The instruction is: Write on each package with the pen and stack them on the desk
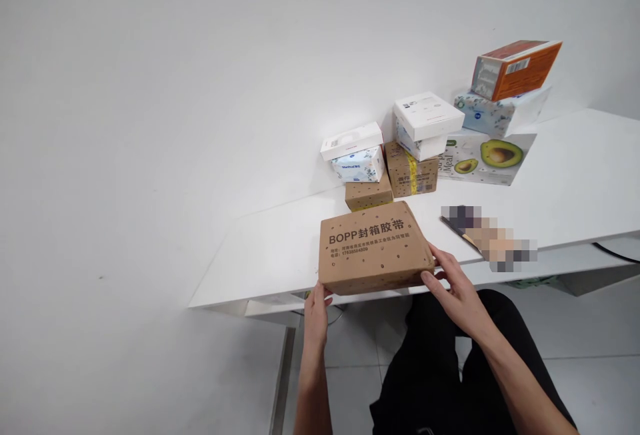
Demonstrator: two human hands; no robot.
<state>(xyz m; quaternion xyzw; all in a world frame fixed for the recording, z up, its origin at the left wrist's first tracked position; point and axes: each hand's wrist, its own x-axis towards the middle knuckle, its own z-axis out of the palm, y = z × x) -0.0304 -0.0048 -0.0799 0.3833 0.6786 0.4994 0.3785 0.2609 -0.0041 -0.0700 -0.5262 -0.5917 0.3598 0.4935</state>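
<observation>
A brown cardboard box (373, 245) printed "BOPP" with Chinese characters is held at the front edge of the white table, its printed face tilted up toward me. My left hand (316, 315) grips its near left corner. On the right side, my right hand (453, 285) holds the near right corner, thumb on the near side and fingers around the edge. Some fingertips are hidden behind the box. Whether its underside rests on the table I cannot tell.
Against the wall stand stacks: a small brown box (369, 195) under a tissue pack (357, 165) and white box (353, 140); a taped carton (395, 171) under another white box (427, 115); an avocado-printed box (490, 161) under an orange box (530, 75). A blurred-out item (485, 235) lies right.
</observation>
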